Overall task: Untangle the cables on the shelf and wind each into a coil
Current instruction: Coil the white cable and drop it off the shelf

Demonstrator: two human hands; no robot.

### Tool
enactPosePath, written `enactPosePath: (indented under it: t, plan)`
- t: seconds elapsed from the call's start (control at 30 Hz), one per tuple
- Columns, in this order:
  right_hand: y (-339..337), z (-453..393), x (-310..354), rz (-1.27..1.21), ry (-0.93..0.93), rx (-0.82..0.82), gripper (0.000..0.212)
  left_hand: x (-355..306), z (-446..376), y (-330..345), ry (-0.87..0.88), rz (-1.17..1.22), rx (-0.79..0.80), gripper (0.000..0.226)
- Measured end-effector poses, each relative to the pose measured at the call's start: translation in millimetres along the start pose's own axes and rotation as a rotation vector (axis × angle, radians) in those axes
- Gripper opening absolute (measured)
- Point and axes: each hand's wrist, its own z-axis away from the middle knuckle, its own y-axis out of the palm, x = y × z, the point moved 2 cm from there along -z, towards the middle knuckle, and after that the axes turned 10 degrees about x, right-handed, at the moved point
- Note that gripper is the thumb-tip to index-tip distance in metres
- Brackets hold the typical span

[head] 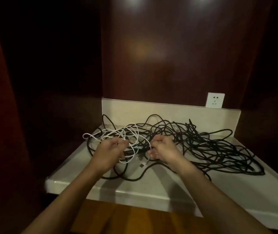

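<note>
Head view: a tangle of black cables (210, 149) sprawls across the pale shelf (236, 196), thickest toward the right and far side, with a thinner white cable (114, 132) looped through its left part. Left hand (108, 152) hovers over the near-left edge of the tangle, fingers (118, 144) curled and pinching white cable strands. Right hand (164, 150), just beside it, has fingers curled around cable strands at the tangle's middle. A white wall socket (215, 100) sits behind the shelf's raised back edge, against dark wood panelling (168, 56).
</note>
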Motion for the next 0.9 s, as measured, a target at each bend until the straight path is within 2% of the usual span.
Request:
enactPosePath:
  t: [0.1,0.17,0.27,0.4,0.53,0.63,0.73,0.9]
  plan:
    - [5.0,-25.7,-3.1,0.042,0.048,-0.055,0.036,10.9,-21.0,-7.4,-0.02,-0.009,-0.026,0.018]
    - [9.0,-45.6,-7.2,0.102,0.089,-0.107,0.026,17.2,-34.2,-6.9,-0.014,0.012,-0.018,0.015]
    - [12.2,-71.8,-17.3,0.321,0.187,-0.183,0.008,26.1,-48.4,-7.9,-0.004,0.02,0.015,0.014]
    - [13.0,-88.4,-29.8,0.635,0.272,-0.22,0.021,34.3,-62.2,-10.8,0.019,0.005,0.051,0.013]
    - [10.1,-87.6,-32.9,0.761,0.264,-0.276,0.008,42.5,-70.9,-11.9,0.014,0.005,0.071,0.012]
    - [13.5,-89.0,-21.9,0.831,0.188,-0.302,0.013,43.3,-72.9,-11.0,0.013,0.026,0.092,0.014]
    - [19.0,-86.0,2.6,0.797,0.066,-0.316,0.016,42.3,-77.2,-8.9,0.014,0.058,0.075,0.012]
    - [24.7,-68.6,63.9,0.694,-0.232,-0.42,0.013,29.6,-84.4,-11.7,-0.013,0.085,-0.001,0.009]
